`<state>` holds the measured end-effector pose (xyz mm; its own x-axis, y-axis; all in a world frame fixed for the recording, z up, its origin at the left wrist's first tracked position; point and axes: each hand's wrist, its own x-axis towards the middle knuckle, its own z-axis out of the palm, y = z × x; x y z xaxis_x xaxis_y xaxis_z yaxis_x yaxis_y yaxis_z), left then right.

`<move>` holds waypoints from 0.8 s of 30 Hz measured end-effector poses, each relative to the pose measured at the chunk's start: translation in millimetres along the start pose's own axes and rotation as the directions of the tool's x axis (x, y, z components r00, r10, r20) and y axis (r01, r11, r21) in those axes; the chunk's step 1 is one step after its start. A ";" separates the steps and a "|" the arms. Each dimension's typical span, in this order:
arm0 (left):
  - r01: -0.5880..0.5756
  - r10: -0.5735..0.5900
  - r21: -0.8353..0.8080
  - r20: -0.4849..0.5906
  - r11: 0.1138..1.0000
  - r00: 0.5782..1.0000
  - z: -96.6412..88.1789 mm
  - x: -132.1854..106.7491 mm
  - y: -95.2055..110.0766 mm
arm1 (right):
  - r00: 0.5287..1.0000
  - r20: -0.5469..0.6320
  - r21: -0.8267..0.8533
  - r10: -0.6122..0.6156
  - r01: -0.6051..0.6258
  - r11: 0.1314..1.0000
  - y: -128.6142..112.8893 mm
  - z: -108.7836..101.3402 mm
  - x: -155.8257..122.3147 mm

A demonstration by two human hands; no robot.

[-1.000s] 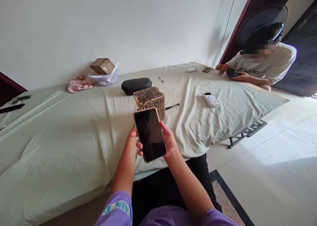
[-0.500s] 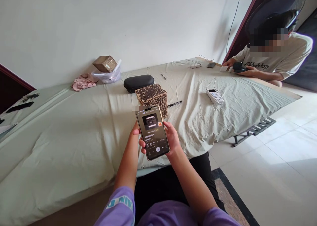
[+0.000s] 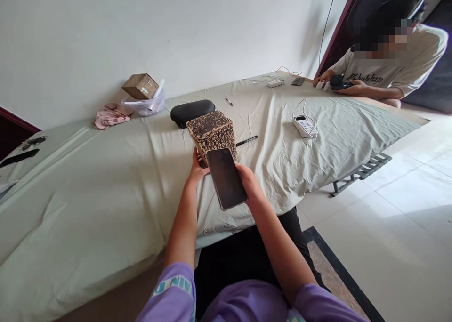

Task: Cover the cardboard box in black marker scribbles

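Observation:
My right hand [image 3: 249,183] grips a smartphone [image 3: 227,178] by its right edge. The phone is tilted up toward me and its screen is dark. It stands in front of a cardboard box [image 3: 211,124] covered in black scribble patterns. My left hand [image 3: 198,168] is off the phone, at the lower left side of the box. Its fingers are apart and reach up along that side; the phone and box partly hide the fingertips. I cannot tell how firmly it touches the box.
Behind the box lies a black hard case [image 3: 192,113]. A black pen [image 3: 247,140], a smaller pen [image 3: 229,101] and a white corded device [image 3: 304,126] lie rightward. Leftward are a pink cloth [image 3: 112,116] and a plastic basket [image 3: 146,108]. Across the table a person [image 3: 391,72] holds a dark object.
My left hand has let go of the phone and moved to the box's left side. The phone's lit music screen has gone dark. The view has shifted slightly.

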<state>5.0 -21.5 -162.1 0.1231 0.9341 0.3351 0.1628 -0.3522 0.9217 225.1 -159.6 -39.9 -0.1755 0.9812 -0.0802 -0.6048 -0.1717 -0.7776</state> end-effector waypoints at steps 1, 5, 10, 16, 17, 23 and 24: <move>0.014 -0.014 -0.013 -0.040 1.000 0.999 -0.5 5.9 -5.6 | 0.997 -0.062 -0.064 -0.037 0.033 0.997 -0.8 -9.9 4.8; 0.048 -0.053 -0.059 -0.091 0.997 0.994 -5.0 6.2 -20.5 | 0.964 -0.241 -0.318 -0.114 0.032 0.948 0.6 -60.1 23.0; 0.045 -0.054 -0.089 -0.096 0.995 0.994 -7.1 5.1 -24.8 | 0.884 -0.330 -0.674 -0.331 0.025 0.738 18.1 -115.4 41.5; 0.046 -0.059 -0.110 -0.114 0.993 0.992 -6.3 7.6 -25.0 | 0.811 -0.404 -0.718 -0.423 0.006 0.696 29.4 -139.7 56.6; 0.047 -0.059 -0.108 -0.114 0.993 0.992 -6.2 7.7 -25.1 | 0.809 -0.394 -0.724 -0.437 0.019 0.689 28.6 -141.0 57.9; 0.047 -0.061 -0.112 -0.121 0.993 0.991 -6.3 7.4 -24.4 | 0.808 -0.342 -0.800 -0.479 0.016 0.599 16.4 -137.2 53.1; 0.050 -0.065 -0.120 -0.126 0.991 0.990 -6.3 7.2 -23.6 | 0.819 -0.313 -0.811 -0.481 0.033 0.584 15.2 -134.2 51.2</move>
<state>-4.2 -6.1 -180.2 -0.0119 0.9549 0.2966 0.0497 -0.2957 0.9540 311.2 -100.2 -139.5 0.3906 0.9135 0.1137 0.2712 0.0038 -0.9625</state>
